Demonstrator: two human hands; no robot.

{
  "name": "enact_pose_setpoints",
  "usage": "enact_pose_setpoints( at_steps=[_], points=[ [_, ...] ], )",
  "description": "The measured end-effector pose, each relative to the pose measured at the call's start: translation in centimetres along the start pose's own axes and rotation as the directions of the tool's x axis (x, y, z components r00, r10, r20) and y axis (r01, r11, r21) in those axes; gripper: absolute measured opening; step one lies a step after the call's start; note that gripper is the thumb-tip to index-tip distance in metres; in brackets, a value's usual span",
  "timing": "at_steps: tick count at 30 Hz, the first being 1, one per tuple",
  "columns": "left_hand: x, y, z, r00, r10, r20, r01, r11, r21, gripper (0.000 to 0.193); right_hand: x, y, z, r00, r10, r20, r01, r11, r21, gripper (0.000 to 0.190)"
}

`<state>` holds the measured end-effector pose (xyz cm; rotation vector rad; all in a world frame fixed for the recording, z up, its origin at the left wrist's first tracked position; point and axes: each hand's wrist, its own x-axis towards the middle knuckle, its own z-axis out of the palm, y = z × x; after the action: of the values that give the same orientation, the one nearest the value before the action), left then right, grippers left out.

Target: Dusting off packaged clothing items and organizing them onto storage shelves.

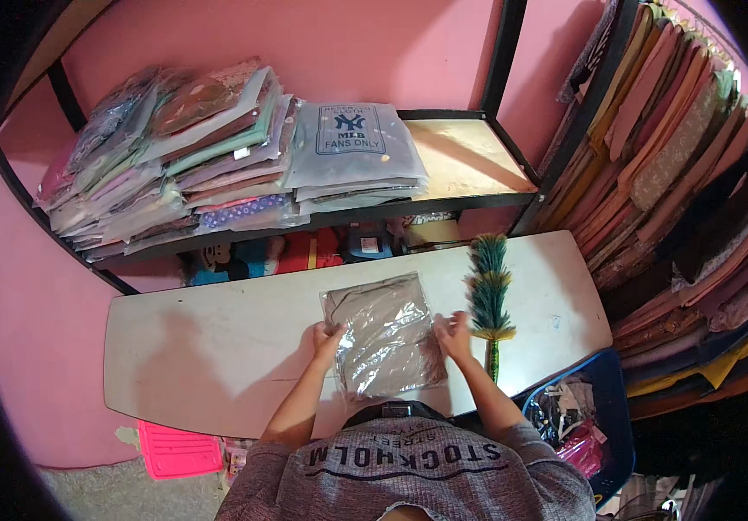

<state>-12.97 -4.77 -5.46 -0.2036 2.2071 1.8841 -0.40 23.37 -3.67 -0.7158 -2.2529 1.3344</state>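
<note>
A folded taupe garment in a clear plastic bag (387, 338) lies before me over the white table (217, 345), its film creased and shiny. My left hand (329, 342) grips the bag's left edge, thumb on top. At the right edge is my right hand (453, 337), its thumb beside the film and its fingers apart; whether it touches the bag cannot be made out. Just right of that hand lies a duster (490, 293) with dark green bristles and yellow bands, its handle towards me.
A black-framed shelf (478, 202) behind the table bears a stack of bagged garments (217, 156) and frosted bags (354, 150) with printing. Hanging clothes (667, 150) line the right side. A blue basket (618, 417) stands at the table's right front, a pink plastic lid (178, 449) below its left.
</note>
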Motion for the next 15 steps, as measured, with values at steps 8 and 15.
enact_pose_setpoints(
  at_steps=[8, 15],
  points=[
    [-1.4, 7.6, 0.6, 0.974, -0.064, 0.217, 0.099, 0.983, -0.156, 0.021, 4.4, -2.5, 2.4, 0.837, 0.204, 0.507, -0.439, 0.804, 0.401, 0.007],
    [-4.0, 15.9, -1.6, 0.670, 0.738, 0.077, -0.742, 0.665, 0.080, 0.013, 5.7, -10.1, -3.2, 0.962, -0.166, 0.219, -0.012, 0.770, 0.638, 0.021]
  ],
)
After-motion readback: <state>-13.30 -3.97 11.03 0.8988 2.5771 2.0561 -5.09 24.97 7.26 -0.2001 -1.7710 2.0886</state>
